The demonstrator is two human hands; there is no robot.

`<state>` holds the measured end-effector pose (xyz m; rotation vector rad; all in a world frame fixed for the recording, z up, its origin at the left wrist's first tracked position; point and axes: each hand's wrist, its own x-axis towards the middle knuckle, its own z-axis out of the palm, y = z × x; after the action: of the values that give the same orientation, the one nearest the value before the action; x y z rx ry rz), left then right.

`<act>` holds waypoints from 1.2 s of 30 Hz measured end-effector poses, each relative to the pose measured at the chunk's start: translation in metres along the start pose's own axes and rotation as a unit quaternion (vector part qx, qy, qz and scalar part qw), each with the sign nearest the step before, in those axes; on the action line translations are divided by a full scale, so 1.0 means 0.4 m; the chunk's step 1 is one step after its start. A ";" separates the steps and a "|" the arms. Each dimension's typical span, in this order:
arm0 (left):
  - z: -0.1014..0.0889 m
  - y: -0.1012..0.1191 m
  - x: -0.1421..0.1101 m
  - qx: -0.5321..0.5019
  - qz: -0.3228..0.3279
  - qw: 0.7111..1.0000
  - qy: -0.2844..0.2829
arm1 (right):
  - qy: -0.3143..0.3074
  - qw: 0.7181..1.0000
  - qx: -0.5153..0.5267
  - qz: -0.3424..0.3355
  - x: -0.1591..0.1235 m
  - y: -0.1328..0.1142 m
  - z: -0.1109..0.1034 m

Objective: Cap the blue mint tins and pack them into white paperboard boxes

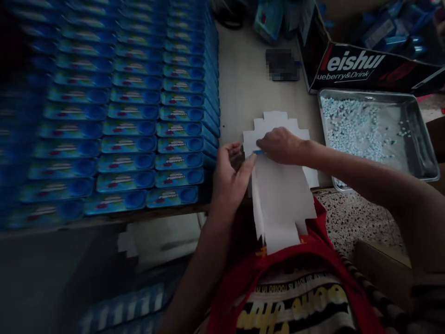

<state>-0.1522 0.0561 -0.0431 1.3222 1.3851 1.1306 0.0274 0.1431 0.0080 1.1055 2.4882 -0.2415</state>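
Observation:
A flat white die-cut carton blank (281, 195) lies white side up over the table's front edge and onto my lap. My left hand (229, 178) grips the blank's left edge, thumb on top and fingers curled under it. My right hand (283, 144) rests on the upper part of the blank, fingers closed and pressing down on a fold where a thin blue strip of the printed side shows.
Rows of stacked blue boxes (132, 111) fill the table's left half. A metal tray (417, 134) holding several small pale blue candies stands at the right, behind it a black printed carton (365, 67). More white blanks (163, 239) lie below the table edge.

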 end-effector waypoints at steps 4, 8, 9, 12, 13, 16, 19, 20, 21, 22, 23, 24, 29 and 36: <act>-0.070 0.084 -0.162 0.148 0.150 0.977 0.036 | 0.025 0.983 0.030 0.180 -0.148 0.107 -0.017; -0.064 0.048 -0.273 0.154 0.192 0.959 0.142 | 0.038 0.917 0.209 0.337 -0.340 0.096 0.026; -0.048 0.026 -0.282 0.125 0.160 0.965 0.167 | 0.023 0.888 0.278 0.365 -0.381 0.068 0.046; 0.001 -0.029 -0.291 0.018 0.032 0.981 0.192 | -0.015 0.850 0.358 0.387 -0.475 -0.030 0.093; 0.011 -0.039 -0.297 -0.005 0.018 0.981 0.195 | -0.007 0.865 0.325 0.384 -0.491 -0.055 0.095; 0.012 -0.050 -0.334 -0.006 0.073 0.975 0.211 | 0.091 0.921 0.191 0.326 -0.466 -0.081 0.063; -0.005 -0.050 -0.370 0.004 0.032 0.975 0.218 | 0.148 0.958 0.158 0.185 -0.316 -0.058 0.019; -0.007 -0.049 -0.373 -0.011 -0.022 0.978 0.206 | 0.125 0.969 0.159 0.144 -0.251 -0.049 0.010; -0.007 -0.045 -0.369 -0.035 -0.078 0.979 0.188 | 0.085 0.977 0.159 0.115 -0.188 -0.040 0.003; -0.003 -0.039 -0.359 -0.063 -0.126 0.977 0.163 | 0.046 0.982 0.158 0.092 -0.133 -0.031 -0.001; 0.002 -0.031 -0.341 -0.090 -0.159 0.974 0.136 | 0.015 0.984 0.158 0.076 -0.091 -0.020 -0.002; 0.010 -0.020 -0.317 -0.113 -0.178 0.971 0.112 | -0.006 0.983 0.168 0.067 -0.065 -0.008 -0.001; 0.062 0.018 -0.159 -0.157 -0.181 0.969 0.053 | -0.019 0.906 0.397 0.144 -0.151 0.026 0.064; 0.133 -0.012 -0.101 0.094 0.049 0.992 -0.064 | 0.186 0.853 0.374 0.313 -0.268 -0.138 0.221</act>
<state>-0.0994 0.0175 -0.0579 1.5851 1.3707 0.9795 0.0773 0.0062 -0.0260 2.4051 2.1766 -0.9158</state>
